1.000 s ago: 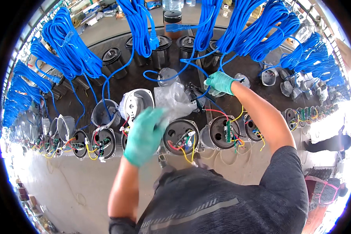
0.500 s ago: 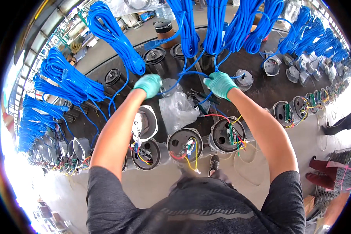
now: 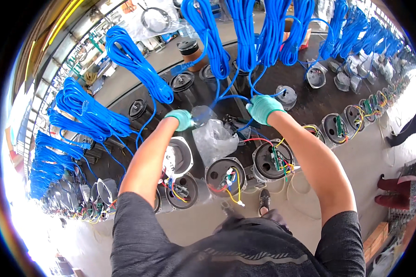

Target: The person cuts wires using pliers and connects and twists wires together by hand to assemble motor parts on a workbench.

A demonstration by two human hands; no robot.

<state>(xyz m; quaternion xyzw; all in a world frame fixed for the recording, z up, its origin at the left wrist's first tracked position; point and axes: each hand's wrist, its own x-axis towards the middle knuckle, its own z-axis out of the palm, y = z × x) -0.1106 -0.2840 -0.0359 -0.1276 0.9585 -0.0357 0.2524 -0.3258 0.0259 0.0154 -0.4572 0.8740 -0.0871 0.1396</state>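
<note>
Two gloved hands reach over a dark worktop (image 3: 318, 105), a grey round cap (image 3: 202, 116) and a loose stretch of blue cable (image 3: 233, 96) between them. The cap sits at the fingertips of the left hand (image 3: 184, 120), clearly the nearer of the two; from the right hand (image 3: 265, 110) it lies well off to the left and slightly lower in the frame. The left hand's fingers are partly curled, but blur hides whether they grip the cap. The right hand is curled nearly closed with cable at its fingertips, though whether it has hold of any cannot be told. The cable's long axis runs crosswise, its left part dipping toward the cap, its right part pointing at the right hand. The cap appears squat, with no evident long axis; its facing is too blurred to tell
</note>
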